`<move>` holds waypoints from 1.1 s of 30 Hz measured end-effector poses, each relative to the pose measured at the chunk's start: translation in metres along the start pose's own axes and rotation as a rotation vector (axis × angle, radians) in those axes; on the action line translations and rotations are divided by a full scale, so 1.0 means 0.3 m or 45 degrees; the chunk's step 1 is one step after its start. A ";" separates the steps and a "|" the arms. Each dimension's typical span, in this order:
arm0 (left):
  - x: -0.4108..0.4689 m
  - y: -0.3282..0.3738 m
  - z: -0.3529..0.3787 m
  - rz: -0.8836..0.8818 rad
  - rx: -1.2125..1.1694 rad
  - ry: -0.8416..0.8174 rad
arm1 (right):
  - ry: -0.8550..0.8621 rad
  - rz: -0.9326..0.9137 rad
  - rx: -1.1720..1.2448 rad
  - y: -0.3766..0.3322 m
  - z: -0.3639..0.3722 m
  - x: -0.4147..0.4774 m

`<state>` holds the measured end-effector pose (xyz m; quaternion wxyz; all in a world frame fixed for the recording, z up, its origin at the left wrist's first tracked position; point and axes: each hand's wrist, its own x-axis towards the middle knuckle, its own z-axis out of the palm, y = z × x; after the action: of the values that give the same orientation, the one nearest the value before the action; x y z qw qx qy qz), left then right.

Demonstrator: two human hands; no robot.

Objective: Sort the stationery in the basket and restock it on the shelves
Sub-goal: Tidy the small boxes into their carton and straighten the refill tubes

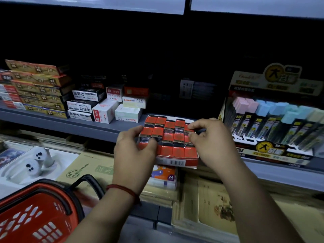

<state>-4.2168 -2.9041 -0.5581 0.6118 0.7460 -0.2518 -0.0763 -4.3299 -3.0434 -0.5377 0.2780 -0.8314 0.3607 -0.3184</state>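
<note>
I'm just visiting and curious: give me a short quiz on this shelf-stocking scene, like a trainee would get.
1. True or false: only the left hand touches the tray of red boxes; the right hand is off it.
2. The small boxes in the tray are marked: A) 2B B) HB C) 4H.
3. Fill in: the red basket sits at the person's lower ____.
Key: 1 false; 2 A; 3 left.
</note>
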 end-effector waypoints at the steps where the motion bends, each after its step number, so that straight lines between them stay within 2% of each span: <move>1: 0.013 0.009 -0.002 0.011 0.063 -0.004 | 0.011 0.007 0.004 0.004 0.009 0.007; 7: 0.088 0.020 0.002 0.002 0.181 0.020 | 0.112 0.100 0.064 0.010 0.057 0.058; 11: 0.158 0.015 0.008 -0.059 0.093 -0.056 | 0.183 0.228 0.112 0.008 0.080 0.099; 16: 0.202 -0.002 0.018 -0.080 0.066 -0.088 | 0.240 0.271 0.153 0.003 0.100 0.129; 21: 0.211 -0.007 0.005 -0.048 0.166 -0.159 | 0.092 0.282 0.149 0.004 0.073 0.129; 29: 0.235 0.007 -0.102 -0.228 -0.042 -0.468 | -0.225 0.301 0.051 -0.026 0.008 0.080; 33: 0.245 0.010 -0.107 -0.256 -0.103 -0.527 | -0.194 0.299 -0.101 -0.041 0.044 0.099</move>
<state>-4.1409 -2.9110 -0.5332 0.5658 0.7107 -0.2931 -0.2982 -4.2991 -3.0563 -0.5278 0.3069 -0.8155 0.4458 -0.2050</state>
